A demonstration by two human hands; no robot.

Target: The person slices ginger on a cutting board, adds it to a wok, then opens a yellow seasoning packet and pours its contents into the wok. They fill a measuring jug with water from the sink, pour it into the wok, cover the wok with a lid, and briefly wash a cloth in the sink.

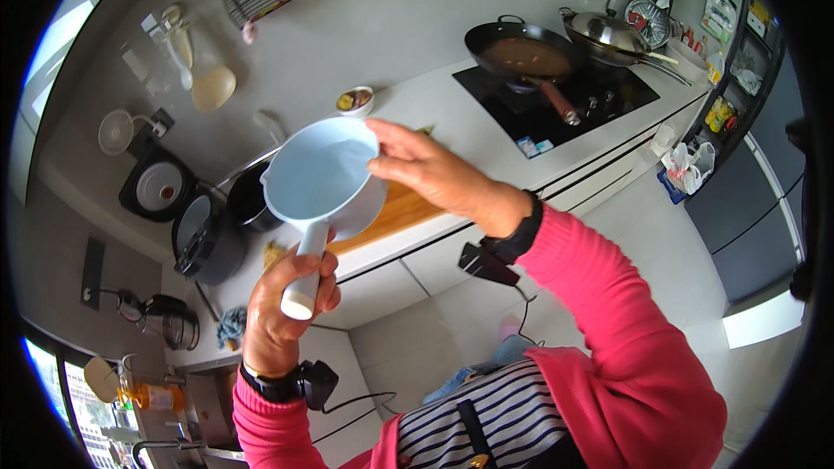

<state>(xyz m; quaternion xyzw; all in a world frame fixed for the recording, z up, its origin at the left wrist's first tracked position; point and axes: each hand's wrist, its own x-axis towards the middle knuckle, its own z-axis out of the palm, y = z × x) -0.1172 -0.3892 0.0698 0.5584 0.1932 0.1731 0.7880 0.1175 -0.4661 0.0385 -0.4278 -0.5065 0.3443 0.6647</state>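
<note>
My left hand (pixel 287 299) grips the handle of a light blue plastic ladle-like scoop (pixel 319 169), a deep round cup with a small spout. Its open mouth tilts towards me, and nothing solid shows inside. My right hand (pixel 430 166) rests its fingers and thumb on the cup's right rim, steadying it between them. Behind the cup lies a wooden cutting board (pixel 391 212), partly hidden. A small white bowl of food pieces (pixel 355 102) stands on the counter just beyond the cup.
On the black cooktop (pixel 586 104) sit a wok holding brown liquid (pixel 528 58) and a lidded pan (pixel 606 32). A dark rice cooker (pixel 212 247) and a black pot (pixel 254 198) stand left. The sink (pixel 212 410) is at lower left; grey cabinets (pixel 749 208) stand right.
</note>
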